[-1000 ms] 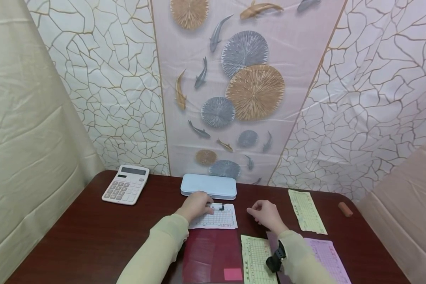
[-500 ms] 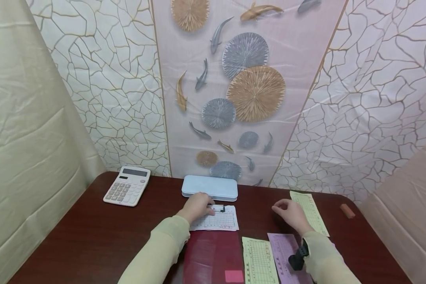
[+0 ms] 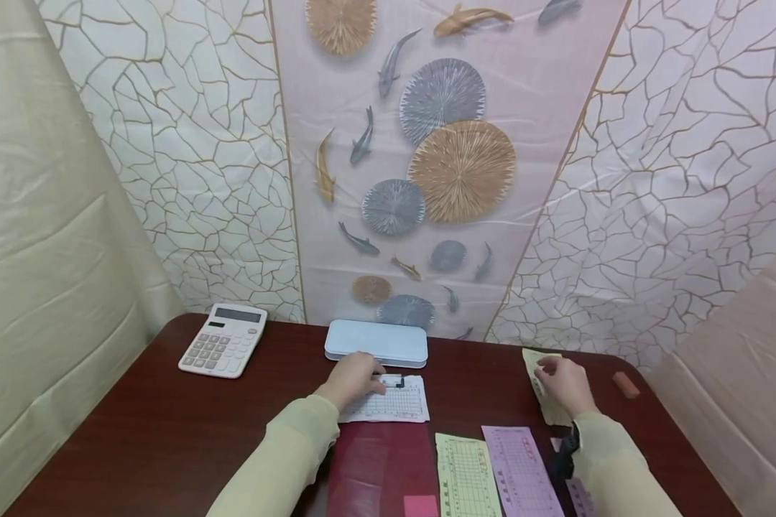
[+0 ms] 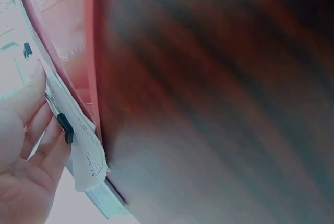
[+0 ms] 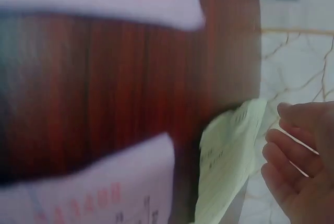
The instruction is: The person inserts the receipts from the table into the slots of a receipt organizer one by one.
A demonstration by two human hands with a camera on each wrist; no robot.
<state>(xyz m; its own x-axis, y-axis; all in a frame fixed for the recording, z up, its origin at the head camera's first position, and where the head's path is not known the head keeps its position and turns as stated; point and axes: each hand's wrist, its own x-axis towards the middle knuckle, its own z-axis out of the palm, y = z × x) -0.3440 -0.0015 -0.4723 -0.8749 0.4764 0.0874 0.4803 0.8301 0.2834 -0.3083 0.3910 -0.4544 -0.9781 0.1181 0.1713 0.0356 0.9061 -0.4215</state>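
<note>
Far-R green slip [image 3: 552, 413] lies nr far R corner of the surface [image 3: 129, 438], far end close to far edge; long axis runs far-to-near, near end angled a bit R. In R wrist view its far end looks lifted/curled. White slips [image 3: 394, 407] sit on the far part of the red folder [image 3: 384, 459], approx mid far edge; visible long axis runs L-R. Clip [image 3: 399, 383] across them also runs L-R, black end pointing R.

R hand [image 3: 565, 386]: over far-R slip, wrist toward near edge, fingers bent fwd & L. Grip loosely curled w/ gaps betw fingers, pinching nothing; fingertips just beside slip in wrist view, contact unclear. L hand [image 3: 352, 377]: forearm in from near edge, angled fwd & R, palm low. Grip pinching the clip, thumb on near side, fingers on far side.

Nr edge, R of folder: green slip [image 3: 468, 477] & purple slip [image 3: 522, 470] side by side, long axes far-to-near, purple one's near end slanting R. Blue case [image 3: 376, 341] at far edge, long axis L-R; calculator [image 3: 223, 341] nr far L corner; brown block [image 3: 626, 385] nr far R corner.
</note>
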